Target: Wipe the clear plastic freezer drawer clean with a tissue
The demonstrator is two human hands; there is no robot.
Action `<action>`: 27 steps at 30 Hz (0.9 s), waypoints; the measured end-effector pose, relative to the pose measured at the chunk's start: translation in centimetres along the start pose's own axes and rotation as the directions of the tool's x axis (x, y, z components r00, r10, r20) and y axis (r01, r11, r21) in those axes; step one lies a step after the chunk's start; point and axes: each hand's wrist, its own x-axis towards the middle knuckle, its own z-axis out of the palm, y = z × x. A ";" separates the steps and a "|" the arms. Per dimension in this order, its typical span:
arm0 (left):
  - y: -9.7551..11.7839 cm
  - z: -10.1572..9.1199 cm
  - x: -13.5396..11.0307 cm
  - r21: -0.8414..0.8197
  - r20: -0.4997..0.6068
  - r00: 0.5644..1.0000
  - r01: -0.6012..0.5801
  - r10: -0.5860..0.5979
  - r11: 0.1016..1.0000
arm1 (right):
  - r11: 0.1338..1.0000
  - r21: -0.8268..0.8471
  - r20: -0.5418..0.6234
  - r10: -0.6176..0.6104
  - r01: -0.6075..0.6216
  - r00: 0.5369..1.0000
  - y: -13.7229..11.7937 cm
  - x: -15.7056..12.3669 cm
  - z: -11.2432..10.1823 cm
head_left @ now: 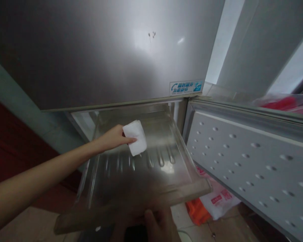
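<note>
My left hand [113, 138] reaches into a pulled-out clear plastic fridge drawer [192, 168] and is closed on a folded white cloth [135, 137], held just above the ribbed drawer floor. My right hand [161, 225] is at the bottom of the view, under the drawer's front rim, its fingers curled round the rim as far as I can see. The drawer sticks out from the grey fridge body [103, 50].
The open fridge door [252, 161], white inside with rows of dimples, stands to the right. Under the drawer lie an orange bag [197, 211] and a white plastic bag [219, 200] on the tiled floor. Red items [288, 104] sit at far right.
</note>
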 end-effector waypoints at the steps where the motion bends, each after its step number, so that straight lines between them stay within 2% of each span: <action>1: -0.1 0.0 -0.7 -0.019 0.002 1.000 0.007 -0.007 1.000 | 0.999 0.046 -0.042 0.032 -0.030 0.999 0.3 -0.1 0.2; 3: -0.1 0.3 -1.8 -0.072 0.024 1.000 0.009 -0.007 0.997 | 0.988 0.140 -0.080 0.074 -0.062 0.994 0.9 -0.2 0.6; 5: 0.2 1.1 -2.7 -0.120 0.066 0.998 0.019 -0.011 0.993 | 0.975 0.215 -0.071 0.068 -0.052 0.995 1.3 -0.2 1.0; 9: 0.6 3.1 -3.8 -0.177 0.214 0.972 0.131 -0.092 0.976 | 0.969 0.248 -0.020 0.011 -0.006 1.000 1.1 -0.2 1.1; 12: 1.2 4.8 -3.9 -0.195 0.342 0.930 0.213 -0.137 0.957 | 0.976 0.215 0.067 -0.037 0.022 0.997 -0.2 -0.3 0.9; 16: 2.9 6.9 -3.8 -0.160 0.539 0.823 0.306 -0.177 0.938 | 0.982 0.159 0.069 -0.111 0.099 0.991 -3.0 -0.6 0.5; 19: 4.3 8.6 -3.9 -0.111 0.636 0.756 0.289 -0.156 0.951 | 0.993 0.058 0.116 -0.108 0.102 0.987 -4.5 -0.8 -0.1; 22: 5.1 10.3 -3.9 -0.050 0.707 0.695 0.232 -0.130 0.971 | 0.997 0.041 0.144 -0.072 0.067 0.987 -4.3 -0.8 -0.2; 24: 5.4 11.3 -4.0 -0.008 0.724 0.678 0.192 -0.127 0.981 | 0.994 0.102 0.122 -0.054 0.041 0.991 -3.3 -0.6 0.1; 27: 5.7 12.3 -4.0 0.050 0.721 0.678 0.153 -0.141 0.987 | 0.977 0.213 0.080 -0.024 0.007 0.996 -1.7 -0.4 0.6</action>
